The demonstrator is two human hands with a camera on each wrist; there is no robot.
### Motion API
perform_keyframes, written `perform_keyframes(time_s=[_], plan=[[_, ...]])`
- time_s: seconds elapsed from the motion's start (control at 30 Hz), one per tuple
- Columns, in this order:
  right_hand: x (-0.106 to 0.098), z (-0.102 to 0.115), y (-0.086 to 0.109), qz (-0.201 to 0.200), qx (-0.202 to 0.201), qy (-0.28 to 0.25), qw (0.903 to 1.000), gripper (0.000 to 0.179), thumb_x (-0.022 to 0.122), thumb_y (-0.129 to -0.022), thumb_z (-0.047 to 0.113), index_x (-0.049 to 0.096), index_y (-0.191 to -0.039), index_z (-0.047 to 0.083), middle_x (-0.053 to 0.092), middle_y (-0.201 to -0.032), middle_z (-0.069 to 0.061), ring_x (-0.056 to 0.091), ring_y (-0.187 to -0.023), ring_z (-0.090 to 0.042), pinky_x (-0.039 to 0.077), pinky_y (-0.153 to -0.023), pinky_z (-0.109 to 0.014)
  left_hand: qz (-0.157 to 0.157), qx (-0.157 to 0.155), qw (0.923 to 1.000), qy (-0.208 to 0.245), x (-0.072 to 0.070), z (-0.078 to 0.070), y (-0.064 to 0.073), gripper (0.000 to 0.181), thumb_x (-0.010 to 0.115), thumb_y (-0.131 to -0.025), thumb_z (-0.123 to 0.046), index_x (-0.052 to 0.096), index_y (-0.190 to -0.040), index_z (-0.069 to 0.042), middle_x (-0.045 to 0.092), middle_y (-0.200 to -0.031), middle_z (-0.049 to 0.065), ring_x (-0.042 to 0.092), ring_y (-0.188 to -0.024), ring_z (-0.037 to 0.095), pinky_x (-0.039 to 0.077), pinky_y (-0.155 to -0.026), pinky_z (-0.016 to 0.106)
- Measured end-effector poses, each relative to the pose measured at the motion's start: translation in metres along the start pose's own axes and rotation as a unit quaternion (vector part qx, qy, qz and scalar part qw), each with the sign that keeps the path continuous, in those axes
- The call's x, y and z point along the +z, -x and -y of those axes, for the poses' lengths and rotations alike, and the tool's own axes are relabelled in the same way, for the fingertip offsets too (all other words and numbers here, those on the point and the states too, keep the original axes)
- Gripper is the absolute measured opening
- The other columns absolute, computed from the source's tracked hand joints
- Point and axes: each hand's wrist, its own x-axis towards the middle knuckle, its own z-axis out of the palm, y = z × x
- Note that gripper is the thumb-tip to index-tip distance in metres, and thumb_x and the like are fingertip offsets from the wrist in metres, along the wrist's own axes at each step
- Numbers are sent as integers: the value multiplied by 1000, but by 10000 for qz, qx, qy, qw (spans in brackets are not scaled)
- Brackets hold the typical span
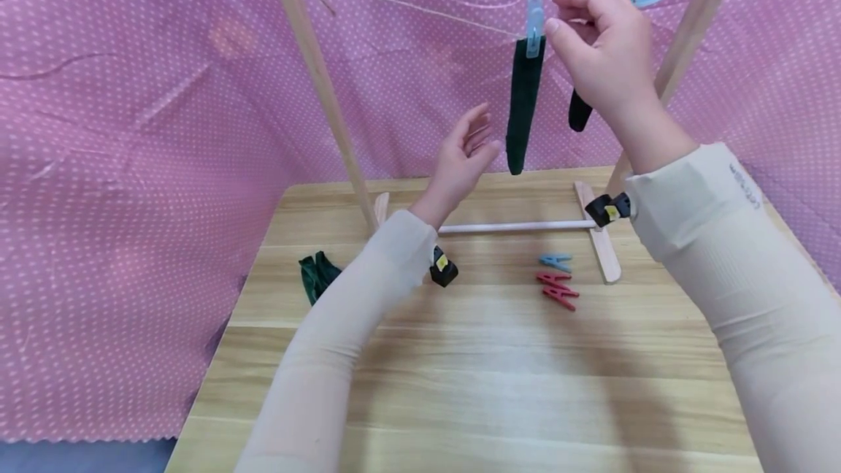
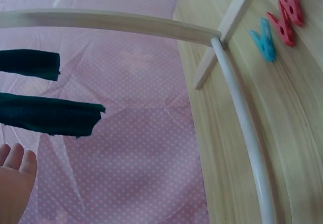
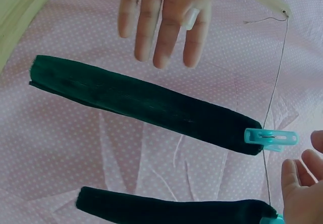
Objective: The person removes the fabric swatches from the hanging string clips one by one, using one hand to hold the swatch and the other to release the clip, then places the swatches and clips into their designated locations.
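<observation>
A pale wood-grain table is backed and flanked by pink dotted cloth; on it a wooden stand is found, with a left post, a right post and a white rod low between them. A string is tied to the left post. On this string a dark green strip is held by a light blue clip, jaws down over its upper edge and handles up; the strip's long axis is close to vertical, with the free end downward and slightly left. A second strip is seen beyond the right hand. That hand is poised just beside the clip, thumb and fingers parted, nothing gripped. The left hand is held near the strip's lower end, fingers loosely extended, also without a load. On the table, a loose blue clip, two red clips and crumpled green fabric are noted. By the left wrist view, the free ends are shown to be ragged. The second strip's top, hidden in the head view, is seen in the right wrist view, apparently clipped, though cropped there.
</observation>
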Motion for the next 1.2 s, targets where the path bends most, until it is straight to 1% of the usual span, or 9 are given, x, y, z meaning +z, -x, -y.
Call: perform_keyframes(time_s=[0.17,0.27,0.4,0.5,0.6,0.8,0.93,1.07,1.2], plan=[[-1,5,-10,582,260,292,9975,37,47,-96,23,52,-130,8,52,-128,-7,48,-117,-11,37,-102,-19,144,-154,9998,52,4,0,-5,58,59,-91,-8,33,-143,-14,38,-144,7,41,-129,16,39,-102,22],[0,6,-14,969,376,462,9935,40,40,-99,25,44,-137,11,46,-137,-7,42,-126,-12,32,-107,-20,250,-293,9992,43,5,0,-7,59,59,-91,-11,33,-143,-17,37,-144,3,39,-131,15,38,-101,19],[0,6,-16,1399,469,641,9870,44,36,-100,27,36,-142,16,38,-145,-5,33,-134,-12,26,-111,-23,290,-405,9987,51,7,-17,-2,58,57,-92,-10,32,-143,-15,37,-145,4,38,-132,16,37,-102,18],[0,6,-16,1591,542,703,9833,44,35,-100,29,33,-144,19,34,-148,-3,30,-136,-12,24,-112,-25,254,-492,9984,139,9,-30,1,58,55,-92,-6,30,-144,-12,36,-145,8,37,-133,18,36,-103,19],[0,5,-17,1642,597,718,9820,44,35,-100,28,33,-144,21,33,-148,-3,29,-136,-13,23,-113,-26,228,-532,9980,263,12,-31,-4,57,55,-92,-5,31,-143,-11,39,-143,8,38,-132,16,36,-103,19],[-1,6,-20,1650,545,777,9817,44,39,-99,27,35,-143,18,40,-144,-6,37,-132,-18,28,-111,-28,234,-424,9975,509,21,-33,-9,55,56,-90,0,34,-141,-7,44,-138,13,41,-129,19,34,-107,26],[-2,7,-21,1609,423,907,9819,43,42,-99,25,38,-141,15,46,-137,-10,44,-126,-20,33,-108,-27,258,-463,9981,303,28,-33,-10,56,57,-90,-1,34,-141,-7,47,-135,14,44,-125,21,37,-104,24],[-4,8,-21,1498,375,936,9836,41,43,-98,25,42,-139,15,52,-126,-11,51,-105,-12,40,-94,-23,135,-381,9992,11,33,-31,-11,56,60,-89,-4,37,-139,-8,49,-131,12,48,-121,19,39,-102,22],[-6,9,-20,1460,405,873,9846,40,43,-99,26,44,-137,15,54,-120,-9,46,-91,-2,40,-83,-22,12,-348,9993,116,37,-17,-17,49,60,-89,-8,44,-135,-10,54,-125,11,53,-112,14,44,-95,19]])
